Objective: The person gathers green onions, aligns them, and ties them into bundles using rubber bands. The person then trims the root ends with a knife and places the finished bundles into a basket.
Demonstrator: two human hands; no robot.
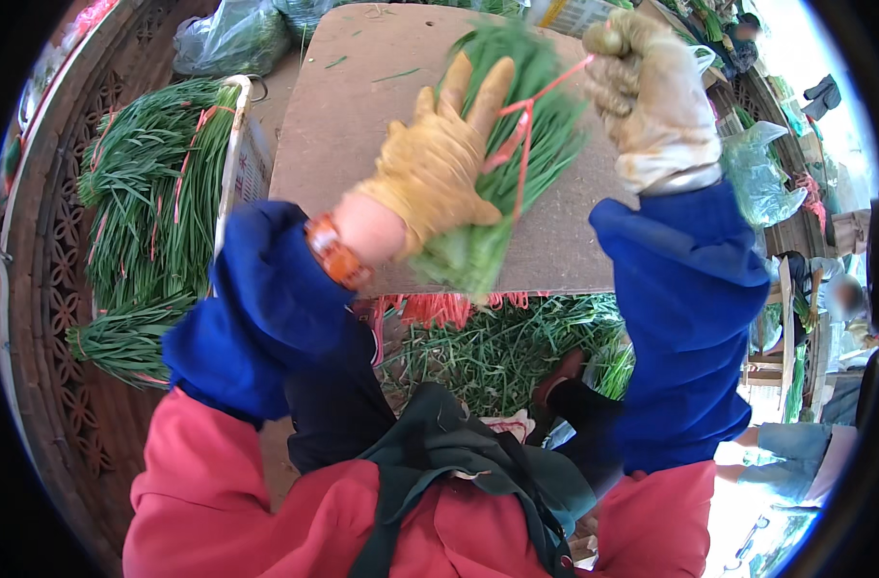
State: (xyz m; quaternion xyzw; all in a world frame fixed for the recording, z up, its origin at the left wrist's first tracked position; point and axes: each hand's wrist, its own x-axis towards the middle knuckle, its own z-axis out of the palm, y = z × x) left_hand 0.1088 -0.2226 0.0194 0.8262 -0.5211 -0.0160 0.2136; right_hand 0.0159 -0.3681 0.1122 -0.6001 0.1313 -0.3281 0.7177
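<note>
A bundle of garlic chives (548, 155) lies aslant on a brown board (345, 130), its leaf tips blurred. My left hand (439, 159), in a yellowish rubber glove, holds the bundle down from the left with fingers spread and the thumb across the pale stem end. Pink plastic tape (562, 78) goes around the bundle and crosses on top. My right hand (645, 101), in a soiled pale glove, is raised at the board's right edge. Its fist is closed on one end of the tape, pulled taut up and right. Another strand hangs along the bundle.
Tied chive bundles (150, 180) fill a white crate (243, 137) at left. Stuffed plastic bags (230, 40) stand behind it. Pink strips (439, 309) hang below the board's near edge, above loose leaves (483, 354). Other people are at far right, beyond a plastic bag (761, 173).
</note>
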